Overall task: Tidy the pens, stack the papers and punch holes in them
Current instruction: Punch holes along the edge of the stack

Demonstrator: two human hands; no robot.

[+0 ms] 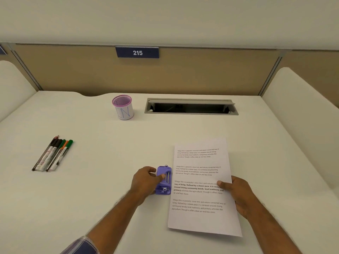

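Paper sheets (201, 187) lie stacked near the right of the desk (110, 180), their left long edge touching the mouth of the purple hole punch (163, 180). My left hand (146, 182) curls around the punch from its left side, thumb laid across its top. My right hand (238, 196) pinches the stack's right edge, thumb on the printed face, the other fingers hidden beneath.

To punch well, I judge I should slide the left edge squarely and fully into the slot, keep the sheets flush, then press straight down with the left hand while the right steadies the stack.

The punch is a smooth plastic block with small metal pins showing; the paper is thin, white, printed in four text blocks, and likely to buckle if pushed unevenly. Markers and pens (53, 154) lie bunched side by side at the far left, well apart from the pink mesh pen cup (123, 107), which stands upright at the far side with nothing visible inside it, so tidying looks undone.
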